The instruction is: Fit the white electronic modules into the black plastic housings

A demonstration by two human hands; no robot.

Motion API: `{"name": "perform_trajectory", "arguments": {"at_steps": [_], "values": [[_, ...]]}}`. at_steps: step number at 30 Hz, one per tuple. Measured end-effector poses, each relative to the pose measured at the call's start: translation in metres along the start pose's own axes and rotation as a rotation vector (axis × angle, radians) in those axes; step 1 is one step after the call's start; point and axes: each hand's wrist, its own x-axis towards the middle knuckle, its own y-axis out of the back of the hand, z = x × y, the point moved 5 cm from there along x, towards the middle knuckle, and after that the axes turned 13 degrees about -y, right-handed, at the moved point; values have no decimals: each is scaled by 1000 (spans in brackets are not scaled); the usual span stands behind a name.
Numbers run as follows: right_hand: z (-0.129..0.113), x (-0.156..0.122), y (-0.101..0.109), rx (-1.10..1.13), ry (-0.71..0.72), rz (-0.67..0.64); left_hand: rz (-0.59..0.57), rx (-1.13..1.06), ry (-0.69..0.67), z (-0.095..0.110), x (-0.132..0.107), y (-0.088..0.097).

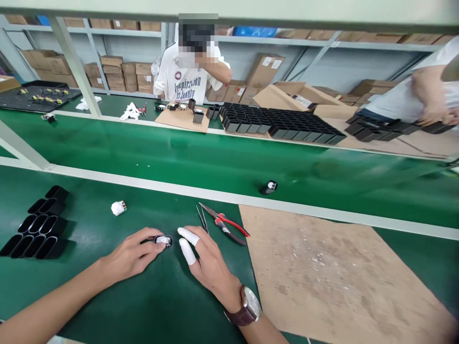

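My left hand (134,253) grips a small black oval housing (163,241) whose open top shows a white part inside. Just right of it, my right hand (204,260) holds nothing; its fingers are apart, and two of them wear white finger cots. Beyond the right hand lie tweezers (202,217) and pliers (226,223) with red and black handles. A small white-wrapped component (118,208) rests on the green table past my left hand. Several empty black housings (38,224) stand in rows at the far left.
A stained cardboard sheet (322,272) covers the table on the right. Past the white rail, a filled black housing (268,187) sits on the green belt (201,157). Across it are a person in a white shirt (190,81), rows of black housings (279,124) and another person's hand (435,112).
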Motion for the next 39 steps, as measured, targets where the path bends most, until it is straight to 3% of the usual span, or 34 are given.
{"name": "perform_trajectory", "arguments": {"at_steps": [4, 7, 9, 12, 14, 17, 20, 24, 27, 31, 35, 39], "values": [[-2, 1, -7, -98, 42, -27, -6, 36, 27, -5, -2, -5], [1, 1, -7, -163, 56, 20, 33, -58, 146, -11, -5, -9], [2, 1, -6, -161, 57, 41, 137, -262, 342, -18, -7, -10], [-1, -1, -9, -105, 62, -12, 386, -788, 759, -28, -11, -15], [-7, -3, -13, -75, 70, -40, 482, -1103, 949, -27, -10, -22], [-12, -3, -17, -58, 48, -21, 510, -1304, 1034, -22, -3, -26], [-14, -2, -18, -40, 34, -10, 484, -1326, 1054, -18, 0, -30], [-11, -1, -15, -68, 44, 22, 424, -1181, 1014, -20, 0, -26], [-7, -1, -14, -117, 35, 50, 337, -760, 856, -43, 9, -2], [-5, -4, -18, -181, 87, 56, 155, 32, 634, -105, 48, 54], [-1, -12, -30, -256, 162, 2, 141, 260, 704, -189, 89, 101], [10, -19, -41, -299, 160, -25, 98, 355, 808, -241, 107, 120]]}}
